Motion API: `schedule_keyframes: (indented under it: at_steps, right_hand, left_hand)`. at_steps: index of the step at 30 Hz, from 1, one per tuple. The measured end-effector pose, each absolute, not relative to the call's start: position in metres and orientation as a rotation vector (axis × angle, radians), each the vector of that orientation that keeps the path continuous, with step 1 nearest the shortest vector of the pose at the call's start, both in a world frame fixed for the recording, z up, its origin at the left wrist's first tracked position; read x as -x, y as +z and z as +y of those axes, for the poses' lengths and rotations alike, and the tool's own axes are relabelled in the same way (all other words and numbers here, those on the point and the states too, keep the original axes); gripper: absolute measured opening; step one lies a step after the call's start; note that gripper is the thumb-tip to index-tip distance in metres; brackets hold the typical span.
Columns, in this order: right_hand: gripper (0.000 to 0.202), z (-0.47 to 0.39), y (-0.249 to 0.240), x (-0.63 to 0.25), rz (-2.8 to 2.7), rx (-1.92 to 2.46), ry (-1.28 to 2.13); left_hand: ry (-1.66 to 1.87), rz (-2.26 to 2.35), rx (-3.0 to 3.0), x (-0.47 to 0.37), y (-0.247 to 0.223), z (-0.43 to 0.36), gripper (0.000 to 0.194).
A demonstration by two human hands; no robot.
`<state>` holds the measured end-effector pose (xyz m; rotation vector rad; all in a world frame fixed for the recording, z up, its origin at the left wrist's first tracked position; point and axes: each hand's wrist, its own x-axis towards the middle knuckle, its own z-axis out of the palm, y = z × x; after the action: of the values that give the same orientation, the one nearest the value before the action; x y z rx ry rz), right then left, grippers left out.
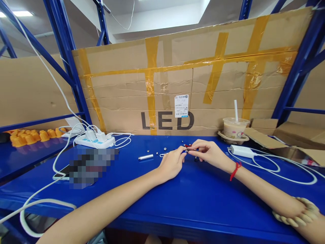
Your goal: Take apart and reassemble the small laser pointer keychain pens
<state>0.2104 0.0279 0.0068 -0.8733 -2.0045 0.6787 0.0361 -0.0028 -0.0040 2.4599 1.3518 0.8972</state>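
My left hand (172, 162) and my right hand (207, 152) meet over the middle of the blue table. Their fingertips are pinched together around a small dark piece (187, 150), too small to name. Behind and under the fingers lie a small red item (187, 145) and some dark bits, partly hidden by my hands. To the left of my left hand rests a silver metal tube (145, 157), with a few tiny metal parts (165, 148) beside it. A white clip-like piece (162, 155) touches or nearly touches the left hand.
A white power strip (95, 140) with plugs and cables stands at back left, near a blurred-out dark item (91, 167). Orange plastic pieces (33, 136) sit far left. At right are a lidded drink cup (235, 127), a white adapter (242, 151) with looped cable, and open cardboard (299, 139).
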Motion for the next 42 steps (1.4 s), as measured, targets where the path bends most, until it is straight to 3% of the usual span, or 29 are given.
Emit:
schedule_keyframes:
  at_steps: [16,27,42]
  right_hand:
    - [0.025,0.03,0.002,-0.216,-2.077,0.741,0.871]
    - [0.032,0.027,0.001,-0.216,-2.115,0.786,0.859]
    - [0.033,0.025,-0.004,-0.211,-2.049,0.994,0.823]
  left_hand:
    - [0.719,1.134,-2.555,-0.031,-0.01,0.001,0.023]
    - [0.832,1.055,-2.482,-0.031,-0.011,0.0,0.008]
    - [0.924,1.141,-2.511,-0.033,-0.011,-0.001,0.008]
